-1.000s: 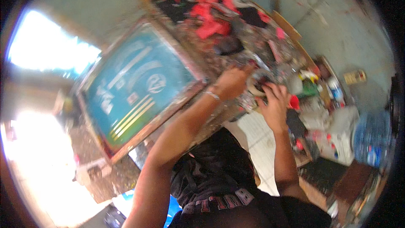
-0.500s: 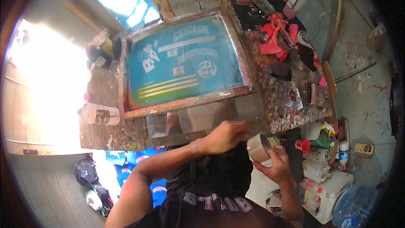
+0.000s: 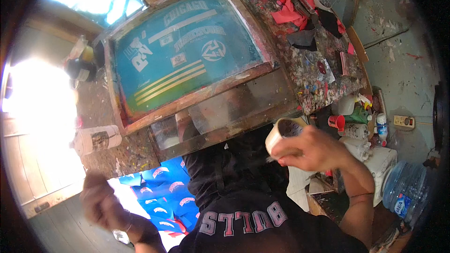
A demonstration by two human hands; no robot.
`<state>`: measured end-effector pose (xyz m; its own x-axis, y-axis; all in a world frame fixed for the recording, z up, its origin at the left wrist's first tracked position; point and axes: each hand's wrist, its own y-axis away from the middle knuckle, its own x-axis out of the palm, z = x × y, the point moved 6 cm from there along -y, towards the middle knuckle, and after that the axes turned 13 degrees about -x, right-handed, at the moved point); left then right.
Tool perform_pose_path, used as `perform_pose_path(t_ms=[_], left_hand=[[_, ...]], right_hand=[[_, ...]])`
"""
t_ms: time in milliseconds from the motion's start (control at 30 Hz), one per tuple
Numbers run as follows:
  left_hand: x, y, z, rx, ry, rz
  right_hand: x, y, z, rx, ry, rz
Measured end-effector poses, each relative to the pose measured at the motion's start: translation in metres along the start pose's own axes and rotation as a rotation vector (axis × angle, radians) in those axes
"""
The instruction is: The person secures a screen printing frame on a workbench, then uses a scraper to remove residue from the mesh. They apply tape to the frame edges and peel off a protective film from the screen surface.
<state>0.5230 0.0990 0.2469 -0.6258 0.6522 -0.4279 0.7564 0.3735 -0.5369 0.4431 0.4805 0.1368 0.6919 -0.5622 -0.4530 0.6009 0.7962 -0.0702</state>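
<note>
My right hand [image 3: 311, 149] is wrapped round a roll of tan packing tape [image 3: 276, 137], held just off the table's front edge at the right. A loose bit of tape seems to show by the fingertips. Away at the lower left is my left hand [image 3: 101, 204], smeared by motion, so its fingers and anything in them cannot be made out. Between the hands and the far wall, a wood-framed printing screen [image 3: 201, 94] with blue-green mesh and pale lettering and stripes lies tilted on the worktable. A glass-like sheet [image 3: 225, 112] shows under its near edge.
Red and black scraps [image 3: 288, 16] litter the paint-stained table [image 3: 311, 89] at the right. A white bottle [image 3: 96, 139] lies at its left end, near a dark jar [image 3: 80, 70]. Bottles and a large blue water jug [image 3: 405, 189] stand low on the right. Blue printed cloths [image 3: 164, 192] are below left.
My left hand has swung from beside the tape roll to the far lower left. The right hand has turned over the roll and risen slightly. The view has shifted, moving the screen up and left.
</note>
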Motion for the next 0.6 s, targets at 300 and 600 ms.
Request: perform_pose_path(t_ms=[300,600], left_hand=[[-0.062,-0.008,0.054,0.020,1.068,-0.259],[-0.035,-0.023,0.026,0.442,1.807,-0.188]], right_hand=[[-0.045,-0.048,0.152,-0.366,0.457,0.006],[-0.047,-0.045,0.134,-0.213,0.514,-0.073]])
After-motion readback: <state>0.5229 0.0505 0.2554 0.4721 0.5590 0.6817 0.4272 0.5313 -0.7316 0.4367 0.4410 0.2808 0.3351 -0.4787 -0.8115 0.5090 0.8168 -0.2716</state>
